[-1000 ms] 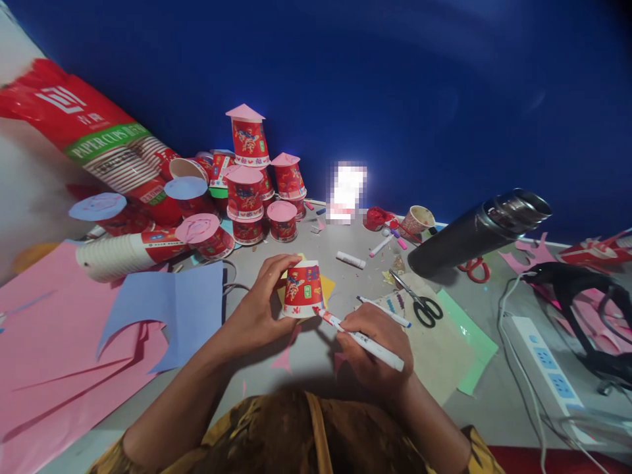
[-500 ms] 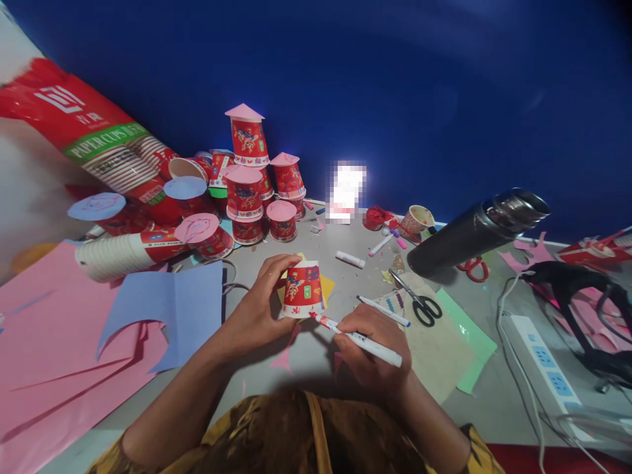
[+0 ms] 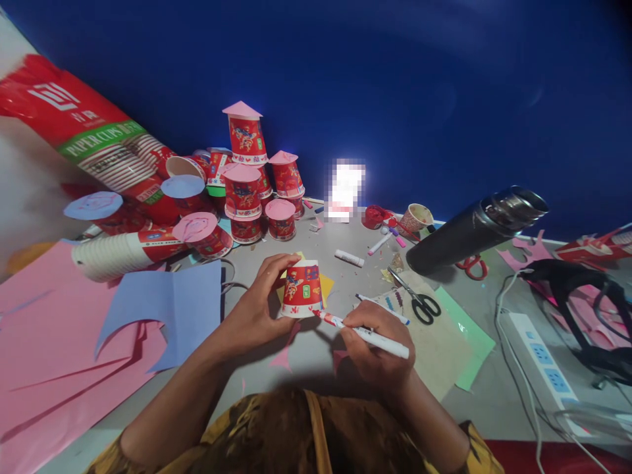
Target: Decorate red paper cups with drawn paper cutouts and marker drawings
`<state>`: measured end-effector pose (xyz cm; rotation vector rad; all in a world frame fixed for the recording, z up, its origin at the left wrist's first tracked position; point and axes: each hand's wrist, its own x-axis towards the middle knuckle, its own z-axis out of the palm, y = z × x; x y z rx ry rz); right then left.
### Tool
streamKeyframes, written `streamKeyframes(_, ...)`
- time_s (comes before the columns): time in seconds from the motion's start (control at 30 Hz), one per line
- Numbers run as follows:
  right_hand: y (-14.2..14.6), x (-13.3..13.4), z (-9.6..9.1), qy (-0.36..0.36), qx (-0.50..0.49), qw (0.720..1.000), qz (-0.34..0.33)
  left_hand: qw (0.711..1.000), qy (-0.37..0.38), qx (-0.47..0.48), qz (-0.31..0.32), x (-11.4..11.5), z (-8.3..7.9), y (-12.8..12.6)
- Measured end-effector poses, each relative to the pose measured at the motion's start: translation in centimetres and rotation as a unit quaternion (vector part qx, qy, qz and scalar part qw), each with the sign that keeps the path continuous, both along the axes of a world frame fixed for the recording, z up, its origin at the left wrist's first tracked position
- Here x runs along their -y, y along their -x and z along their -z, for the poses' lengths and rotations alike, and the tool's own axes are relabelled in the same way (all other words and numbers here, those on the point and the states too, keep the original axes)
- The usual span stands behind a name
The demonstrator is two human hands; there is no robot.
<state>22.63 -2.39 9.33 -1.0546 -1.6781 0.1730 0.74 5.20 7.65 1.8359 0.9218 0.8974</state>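
Upside down above the table, a red paper cup (image 3: 303, 289) with a white patterned rim is gripped by my left hand (image 3: 264, 299) from its left side. Between the fingers of my right hand (image 3: 378, 339) is a white marker (image 3: 380, 342). Its red tip points at the cup's white rim, on the lower right; whether it touches cannot be made out. Yellow paper (image 3: 326, 287) lies behind the cup. Close to my right hand are a blue-ended marker (image 3: 401, 318), partly hidden by the fingers, and black-handled scissors (image 3: 423, 308).
Decorated paper cups (image 3: 243, 197) with pink tops are stacked at the back left, beside a paper-cup bag (image 3: 64, 105). Blue paper (image 3: 197, 316) and pink paper (image 3: 44, 355) cover the left. A black flask (image 3: 474, 230) and a power strip (image 3: 543, 359) stand to the right.
My right hand and the marker have shifted slightly to the right and up, with the tip moving along the cup's rim. The left hand keeps its hold on the cup.
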Motion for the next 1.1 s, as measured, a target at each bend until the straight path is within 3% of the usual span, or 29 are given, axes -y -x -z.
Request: streamKeyframes(1.1, 0.25, 0.03, -0.38, -0.006, 0.014, 1.000, -0.016, 1.000, -0.010, 0.008, 0.020, 0.07, 0.40, 0.05)
